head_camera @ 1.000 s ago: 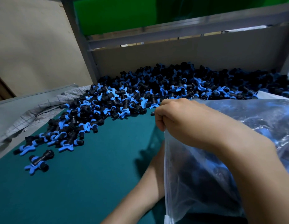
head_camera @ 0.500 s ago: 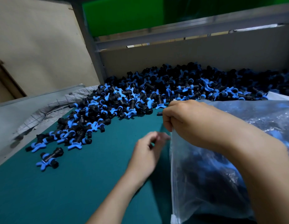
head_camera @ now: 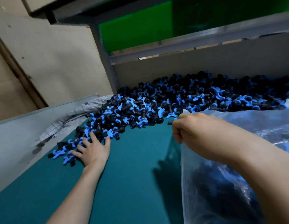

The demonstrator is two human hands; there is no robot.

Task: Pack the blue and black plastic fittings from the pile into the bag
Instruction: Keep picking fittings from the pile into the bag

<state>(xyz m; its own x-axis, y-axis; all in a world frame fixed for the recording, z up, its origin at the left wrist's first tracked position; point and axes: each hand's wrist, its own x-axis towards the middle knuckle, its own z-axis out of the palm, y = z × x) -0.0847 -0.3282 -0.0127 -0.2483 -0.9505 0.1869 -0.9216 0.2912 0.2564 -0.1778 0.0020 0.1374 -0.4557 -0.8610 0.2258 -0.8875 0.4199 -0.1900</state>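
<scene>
While the right hand [head_camera: 194,128] keeps its grip clamped on the top rim of the clear plastic bag [head_camera: 213,183], curled fingers pinching the film and holding it up, the left hand [head_camera: 93,149] has left the bag mouth, where it was half a second ago. It has gone out to the near-left tail of the pile of blue and black plastic fittings [head_camera: 173,101]. Left grip is apart: fingers spread and laid flat over a few stray fittings, nothing closed in yet. Bag stands on the right of the teal tabletop [head_camera: 132,167], with a dark mass showing through the film low down; how full, can't tell. Pile runs along the back of the tabletop from the left hand to the far right, just behind the bag rim, against the grey back panel [head_camera: 205,67]. Crumpled grey checked cloth [head_camera: 71,118] lies beside the pile's tail. My read: one drop-off is over and the next scoop is starting. Most of the pile is unpacked, so the task is far from done. Next move likely needs the fingers to rake in a handful and carry it across to the held rim.
</scene>
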